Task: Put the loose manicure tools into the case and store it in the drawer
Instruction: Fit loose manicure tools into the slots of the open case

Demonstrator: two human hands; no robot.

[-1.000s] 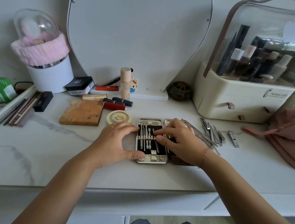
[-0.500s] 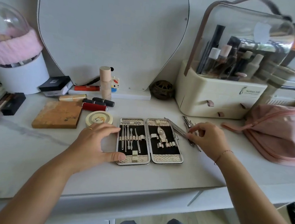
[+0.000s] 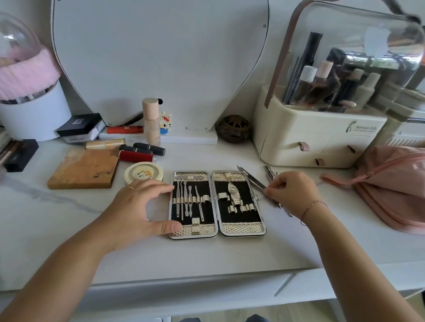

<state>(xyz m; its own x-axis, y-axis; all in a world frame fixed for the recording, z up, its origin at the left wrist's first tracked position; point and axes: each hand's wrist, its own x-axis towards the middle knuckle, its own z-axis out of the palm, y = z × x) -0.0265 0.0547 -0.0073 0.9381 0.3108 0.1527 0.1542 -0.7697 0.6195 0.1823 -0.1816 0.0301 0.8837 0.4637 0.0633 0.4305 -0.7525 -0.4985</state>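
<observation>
The manicure case (image 3: 216,228) lies open flat on the white marble desk (image 3: 46,226), black inside with a gold textured rim. Several thin tools sit in loops in its left half; one tool sits in the right half. My left hand (image 3: 139,205) rests at the case's left edge, thumb on the lower corner, fingers spread. My right hand (image 3: 289,193) is just right of the case, fingers pinched on a loose metal tool (image 3: 255,182) among the loose manicure tools (image 3: 269,172); part of the pile is hidden under the hand.
A cream cosmetic organiser (image 3: 316,141) with small drawers stands behind the right hand, a pink pouch (image 3: 404,190) to its right. Lipsticks (image 3: 140,154), a round tin (image 3: 143,172) and a wooden block (image 3: 84,169) lie left of the case. A drawer front (image 3: 195,282) runs under the desk edge.
My right hand left the case interior and moved right to the loose tools, closing on one. My left hand stayed at the case's left edge. The view shifted right.
</observation>
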